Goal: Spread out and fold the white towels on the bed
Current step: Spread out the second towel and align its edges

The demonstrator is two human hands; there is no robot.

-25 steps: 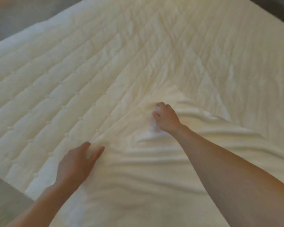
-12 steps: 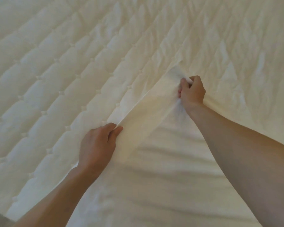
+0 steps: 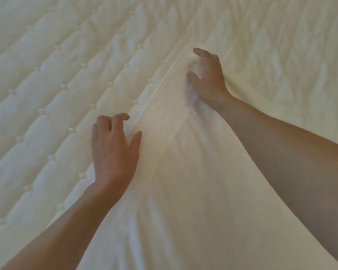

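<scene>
A white towel lies on the quilted bed, its far hem running diagonally from lower left to upper right. My left hand hovers at the near end of that hem, fingers apart and curled, thumb resting on the towel. My right hand is at the far corner of the hem, fingers spread and bent, holding nothing. The towel is wrinkled below the hem, with folds fanning toward me. My forearms cover parts of its sides.
The cream quilted mattress cover fills the whole view to the left, behind and to the right of the towel. No other objects or edges show.
Both hands have let go of the towel's hem, which they had pinched and lifted half a second ago. The hem now lies flat and stretched farther up the bed.
</scene>
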